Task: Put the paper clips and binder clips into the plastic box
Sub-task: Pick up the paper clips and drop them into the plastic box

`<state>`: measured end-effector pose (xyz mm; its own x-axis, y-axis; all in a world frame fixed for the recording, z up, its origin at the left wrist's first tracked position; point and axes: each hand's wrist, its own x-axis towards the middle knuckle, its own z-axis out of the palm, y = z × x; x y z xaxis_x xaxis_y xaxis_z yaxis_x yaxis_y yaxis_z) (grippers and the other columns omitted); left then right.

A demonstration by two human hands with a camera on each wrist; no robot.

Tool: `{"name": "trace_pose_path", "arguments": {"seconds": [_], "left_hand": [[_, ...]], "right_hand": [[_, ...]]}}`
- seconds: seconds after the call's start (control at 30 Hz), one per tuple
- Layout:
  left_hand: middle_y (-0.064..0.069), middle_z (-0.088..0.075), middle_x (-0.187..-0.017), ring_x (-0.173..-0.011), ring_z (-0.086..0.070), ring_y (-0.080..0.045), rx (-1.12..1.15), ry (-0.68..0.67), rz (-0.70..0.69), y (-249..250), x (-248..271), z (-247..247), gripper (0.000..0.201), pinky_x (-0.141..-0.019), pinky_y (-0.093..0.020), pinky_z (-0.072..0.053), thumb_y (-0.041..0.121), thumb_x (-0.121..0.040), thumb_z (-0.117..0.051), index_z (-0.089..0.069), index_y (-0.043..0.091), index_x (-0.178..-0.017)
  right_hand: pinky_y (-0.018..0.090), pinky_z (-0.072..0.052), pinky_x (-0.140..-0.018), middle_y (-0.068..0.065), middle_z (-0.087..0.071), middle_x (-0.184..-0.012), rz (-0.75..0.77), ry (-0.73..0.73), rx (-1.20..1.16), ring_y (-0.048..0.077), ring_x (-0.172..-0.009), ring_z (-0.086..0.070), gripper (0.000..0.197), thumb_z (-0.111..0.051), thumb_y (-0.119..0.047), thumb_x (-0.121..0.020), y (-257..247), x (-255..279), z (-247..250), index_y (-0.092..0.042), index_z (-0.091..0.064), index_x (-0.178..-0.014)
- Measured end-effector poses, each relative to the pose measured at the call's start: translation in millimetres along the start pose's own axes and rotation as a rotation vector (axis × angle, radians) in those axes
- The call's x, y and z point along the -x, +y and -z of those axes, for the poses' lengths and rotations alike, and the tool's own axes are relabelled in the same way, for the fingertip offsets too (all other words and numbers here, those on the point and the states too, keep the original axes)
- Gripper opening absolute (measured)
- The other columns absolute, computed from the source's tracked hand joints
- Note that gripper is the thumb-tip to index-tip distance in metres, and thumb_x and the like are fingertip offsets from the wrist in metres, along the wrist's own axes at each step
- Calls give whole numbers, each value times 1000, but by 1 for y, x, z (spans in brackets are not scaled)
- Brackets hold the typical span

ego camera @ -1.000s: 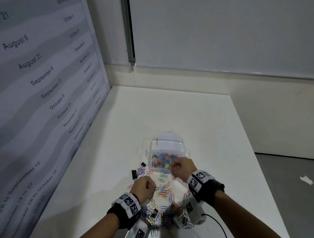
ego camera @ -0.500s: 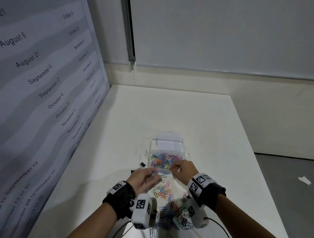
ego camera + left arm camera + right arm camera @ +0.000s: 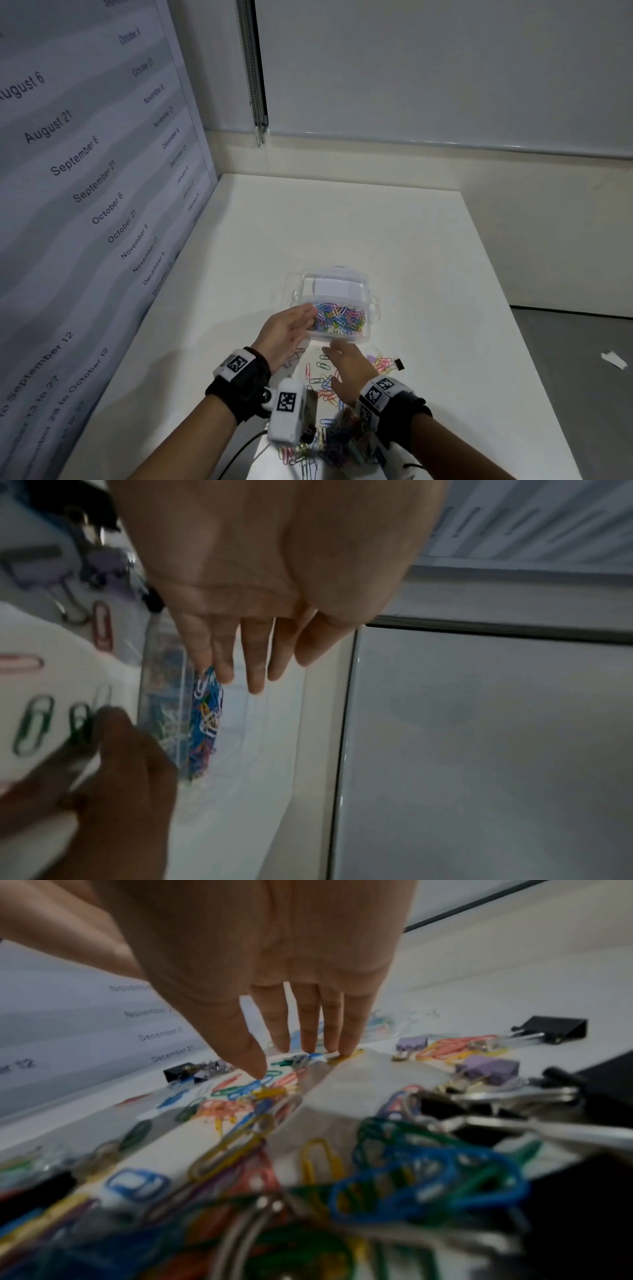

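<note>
Clips (image 3: 325, 387) scattered under right hand (image 3: 346, 373), fingers spread, empty; left hand (image 3: 287, 330) flat, open against box (image 3: 371, 308). Could nudge box, spilling contents.

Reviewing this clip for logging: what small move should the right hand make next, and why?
Probably pinch up the loose paper clips just under it. The right hand hovers open and empty over them, while the left hand, also open, is at the plastic box, which already holds many clips.
</note>
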<state>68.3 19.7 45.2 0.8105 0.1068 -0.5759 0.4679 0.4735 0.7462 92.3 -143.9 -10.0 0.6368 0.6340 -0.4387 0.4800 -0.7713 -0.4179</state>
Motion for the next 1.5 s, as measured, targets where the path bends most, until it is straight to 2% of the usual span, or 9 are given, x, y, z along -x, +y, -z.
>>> {"name": "trace_pose_path", "arguments": {"seconds": [0.17,0.33,0.43,0.57,0.7,0.87,1.07,1.37,1.5], "left_hand": [[-8,-63,-89,-80,-59,-21,-524,207,-139,-16,0,20,21,-65,-18,-49,2,-91,-50,-66,15,-87],[-8,-49,-133,-124,-48,-21,-1265,62,-215,-36,5,17,45,-100,-22,-36,16,-86,-59,-51,10,-130],[-8,-47,-132,-126,-43,-22,-1467,-66,-239,-49,8,11,42,-104,-27,-33,15,-83,-59,-53,4,-124],[-9,-52,-110,-106,-49,-25,-1509,-117,-236,-64,12,4,12,-86,-31,-41,7,-72,-58,-49,8,-81],[-4,-44,-119,-113,-42,-21,-1456,-141,-227,-80,22,3,50,-96,-32,-41,20,-72,-68,-52,14,-120],[-2,-39,-120,-112,-37,-20,-1546,14,-283,-91,30,9,74,-95,-33,-42,42,-65,-76,-42,24,-129],[-4,-36,-124,-115,-39,-22,-1520,40,-208,-100,27,7,73,-97,-33,-43,35,-65,-79,-43,20,-127],[-4,-51,-114,-108,-48,-23,-1517,39,-223,-92,16,-3,26,-87,-29,-41,23,-80,-65,-58,16,-104],[-7,-59,-109,-102,-57,-23,-1502,34,-197,-83,12,1,8,-80,-24,-41,10,-82,-58,-60,18,-83]], "right_hand": [[34,-34,-103,7,-36,-139,62,43,69,25,-126,-34,53,-48,-7,-83,-2,7,-11,-16,-42,-135],[34,-37,-99,11,-44,-132,133,45,-9,30,-120,-40,47,-48,-13,-82,3,25,-18,-13,-51,-128],[32,-33,-101,11,-48,-129,104,-10,-23,27,-120,-42,46,-48,-20,-82,9,28,-17,-15,-52,-128],[30,-28,-102,9,-44,-131,38,-19,-2,24,-122,-39,64,-58,-43,-77,18,23,-6,-17,-45,-134],[30,-30,-103,9,-37,-132,-3,-69,-8,25,-124,-36,99,-63,-65,-52,22,25,-5,-20,-38,-137],[29,-36,-91,9,-39,-125,9,-27,-36,25,-114,-43,72,-75,-42,-68,11,23,-21,-21,-44,-129],[23,-38,-75,1,-56,-97,-50,26,-149,23,-102,-57,17,-60,-19,-80,2,27,-15,-16,-66,-96],[22,-55,-64,-6,-65,-68,-120,171,-342,10,-55,-59,18,-56,-9,-83,7,31,41,-14,-73,-85],[11,-48,-57,7,-72,-87,-98,261,-339,11,-62,-58,18,-56,-8,-85,-1,18,73,-9,-72,-92]]}}
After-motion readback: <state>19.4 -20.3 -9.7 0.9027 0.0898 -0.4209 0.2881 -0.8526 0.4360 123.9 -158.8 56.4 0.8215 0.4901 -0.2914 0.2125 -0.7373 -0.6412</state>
